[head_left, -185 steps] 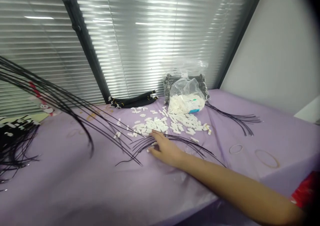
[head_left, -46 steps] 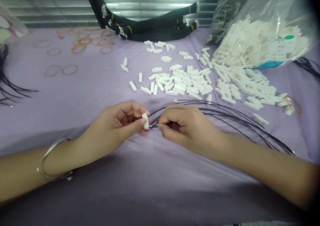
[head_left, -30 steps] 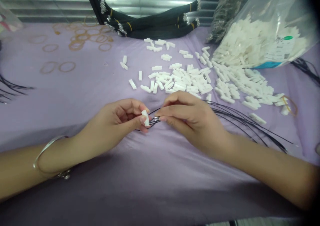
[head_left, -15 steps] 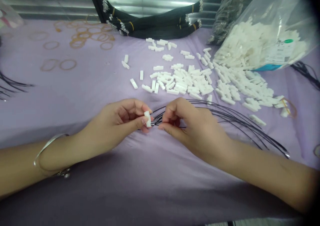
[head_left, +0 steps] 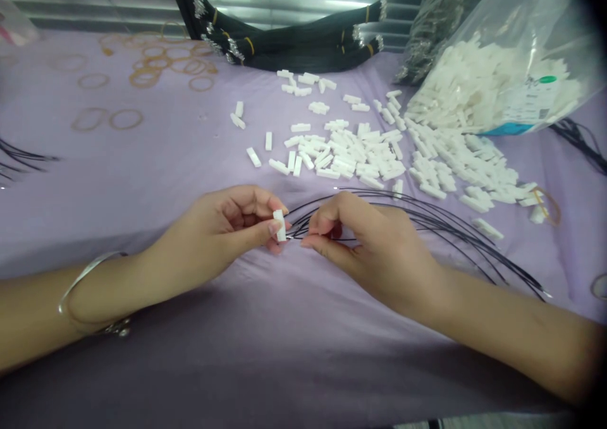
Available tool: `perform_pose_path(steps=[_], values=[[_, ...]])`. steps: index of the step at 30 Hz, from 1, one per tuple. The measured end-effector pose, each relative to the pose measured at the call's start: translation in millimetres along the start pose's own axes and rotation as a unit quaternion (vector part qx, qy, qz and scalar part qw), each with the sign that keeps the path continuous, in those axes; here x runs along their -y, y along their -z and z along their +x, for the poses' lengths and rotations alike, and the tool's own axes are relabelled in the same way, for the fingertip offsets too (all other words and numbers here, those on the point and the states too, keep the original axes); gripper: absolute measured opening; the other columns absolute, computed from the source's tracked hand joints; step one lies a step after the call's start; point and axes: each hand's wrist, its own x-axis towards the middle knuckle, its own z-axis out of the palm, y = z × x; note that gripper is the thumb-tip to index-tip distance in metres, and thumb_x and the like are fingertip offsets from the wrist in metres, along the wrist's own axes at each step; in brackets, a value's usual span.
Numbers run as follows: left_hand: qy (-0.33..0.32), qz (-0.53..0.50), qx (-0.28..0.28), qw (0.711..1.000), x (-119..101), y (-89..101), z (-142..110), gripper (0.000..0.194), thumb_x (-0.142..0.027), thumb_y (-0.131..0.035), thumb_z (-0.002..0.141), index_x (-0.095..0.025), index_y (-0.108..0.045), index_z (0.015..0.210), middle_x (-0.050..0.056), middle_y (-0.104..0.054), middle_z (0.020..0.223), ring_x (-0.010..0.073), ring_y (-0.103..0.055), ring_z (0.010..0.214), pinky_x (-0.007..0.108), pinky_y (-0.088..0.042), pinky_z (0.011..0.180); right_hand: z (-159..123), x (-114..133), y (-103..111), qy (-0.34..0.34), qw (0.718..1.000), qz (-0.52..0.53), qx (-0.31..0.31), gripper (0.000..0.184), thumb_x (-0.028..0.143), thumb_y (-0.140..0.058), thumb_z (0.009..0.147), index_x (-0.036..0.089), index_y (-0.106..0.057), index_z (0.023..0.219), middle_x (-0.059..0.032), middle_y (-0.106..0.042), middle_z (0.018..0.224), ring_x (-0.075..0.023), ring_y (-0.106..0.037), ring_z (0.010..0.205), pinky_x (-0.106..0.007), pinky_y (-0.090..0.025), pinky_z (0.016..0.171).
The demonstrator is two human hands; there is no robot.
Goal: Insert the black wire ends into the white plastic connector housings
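Note:
My left hand (head_left: 232, 227) pinches a small white plastic connector housing (head_left: 279, 225) upright between thumb and fingers. Just to its right, my right hand (head_left: 365, 233) is closed, thumb and forefinger close together on a thin black wire (head_left: 349, 239). The metal end of a wire shows by the lower end of the housing; whether it is inside cannot be made out. A bundle of black wires (head_left: 455, 236) runs behind and under my right hand, with its left ends close to my left fingertips.
Loose white housings (head_left: 353, 151) lie in a heap beyond my hands, spreading from a clear plastic bag (head_left: 493, 88) at right. Rubber bands (head_left: 147, 75) are at back left. Tied bundles of black wire (head_left: 294, 47) lie at the back, and more wires (head_left: 23, 154) at the left edge.
My right hand has shifted very slightly, and the free end of one wire now shows above it. My left hand keeps hold of the housing in nearly the same place.

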Motion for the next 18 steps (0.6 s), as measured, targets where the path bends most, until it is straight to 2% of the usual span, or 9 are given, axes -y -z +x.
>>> perform_pose_path(steps=[8,18], values=[[-0.004,0.023,-0.001,1.0,0.0,-0.5,1.6,0.002,-0.019,-0.066,0.081,-0.02,-0.064,0.082,-0.004,-0.067,0.069,0.0094,-0.065,0.061,0.015,-0.052,0.06,0.1,0.4,-0.4,0.003,1.0,-0.023,0.002,0.017,0.016,-0.061,0.084,0.023,-0.046,0.078,0.0026,-0.062,0.07,-0.0114,-0.058,0.06,-0.023,-0.042,0.053],[0.004,0.019,0.015,1.0,2.7,-0.4,1.8,0.004,-0.019,-0.065,0.081,-0.019,-0.064,0.084,-0.003,-0.069,0.074,0.0076,-0.066,0.063,0.012,-0.052,0.061,-1.4,0.5,-7.7,0.023,1.0,-0.004,0.001,0.012,0.022,-0.06,0.087,0.021,-0.05,0.082,0.0031,-0.063,0.074,-0.0096,-0.058,0.063,-0.021,-0.041,0.056]])
